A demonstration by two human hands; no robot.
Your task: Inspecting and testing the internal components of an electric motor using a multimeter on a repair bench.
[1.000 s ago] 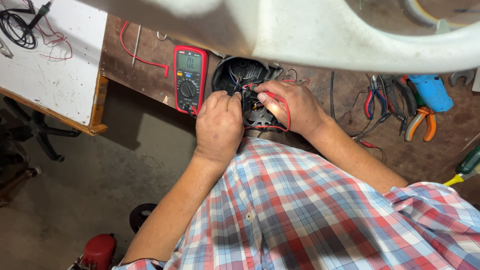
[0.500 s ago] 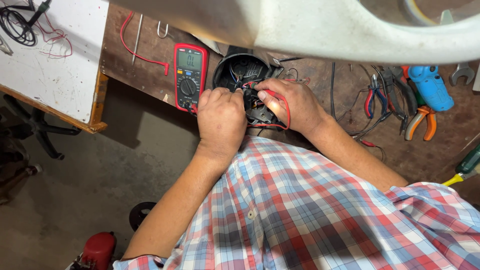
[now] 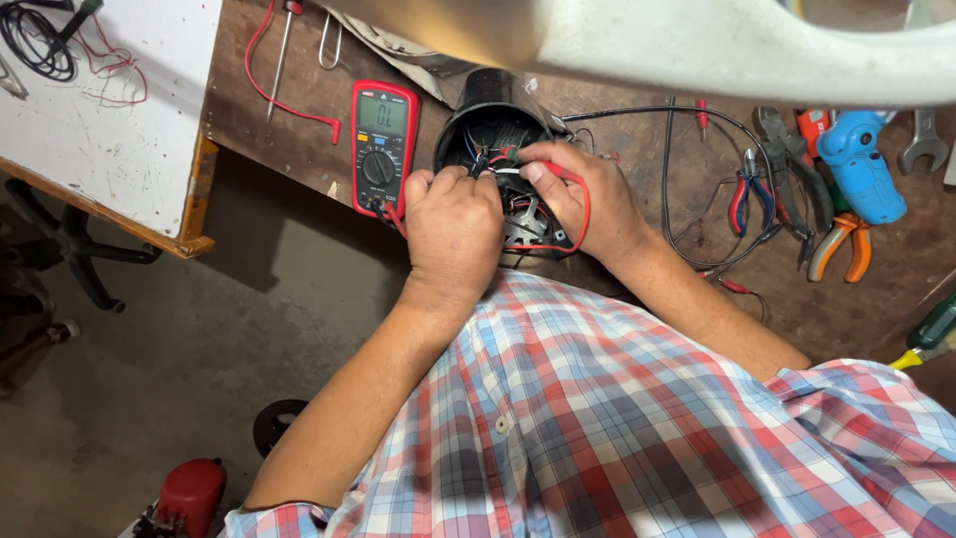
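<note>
Probing wires inside black motor housing (image 3: 493, 115): right hand (image 3: 583, 199) pinching red probe (image 3: 558, 171), left hand (image 3: 453, 224) curled, fingertips hidden; multimeter (image 3: 381, 149) beside; steady contact needed.

Floor (image 3: 199, 359): bare grey concrete, dim.
Tabletop (image 3: 289, 130): dark brown, worn.
White board (image 3: 129, 149): wooden-edged, at left.

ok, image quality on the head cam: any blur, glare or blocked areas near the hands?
Head view: a pale blurred band, too close to focus, blocks the top edge. Left hand, right hand and the motor housing are sharp and evenly lit; the housing's inside is dark. Meter screen shows no glare. Floor lower left is dim.
</note>
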